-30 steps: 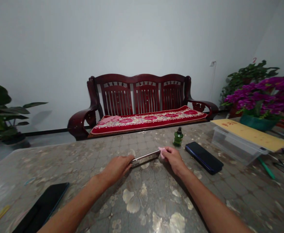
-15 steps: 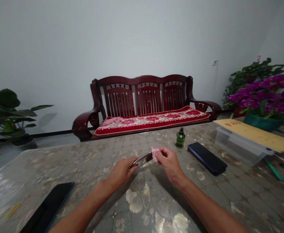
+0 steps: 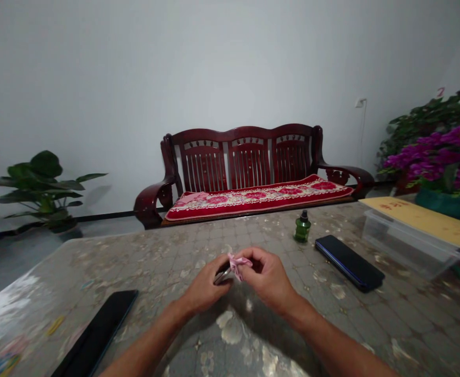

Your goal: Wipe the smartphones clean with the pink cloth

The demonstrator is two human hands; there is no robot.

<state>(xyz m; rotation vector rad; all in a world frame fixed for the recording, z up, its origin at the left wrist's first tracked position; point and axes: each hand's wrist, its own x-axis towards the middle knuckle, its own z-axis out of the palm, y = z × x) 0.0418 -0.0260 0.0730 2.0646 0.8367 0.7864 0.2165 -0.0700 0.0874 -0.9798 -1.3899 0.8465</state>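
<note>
My left hand (image 3: 204, 286) grips the near end of a phone (image 3: 222, 276), held just above the table (image 3: 175, 251); only a short silvery edge of it shows between my hands. My right hand (image 3: 267, 277) pinches a small pink cloth (image 3: 236, 263) against the phone. Both hands are close together at the table's middle. A small green bottle (image 3: 302, 228) stands beyond my right hand.
A dark phone (image 3: 350, 262) lies to the right, another dark phone (image 3: 96, 335) at the near left. A clear plastic box (image 3: 411, 241) with a yellow sheet on top, purple flowers (image 3: 438, 154) and a red wooden bench (image 3: 249, 178) stand beyond.
My right hand with the pink cloth has slid along the phone toward my left hand, covering most of it. The view has also shifted left.
</note>
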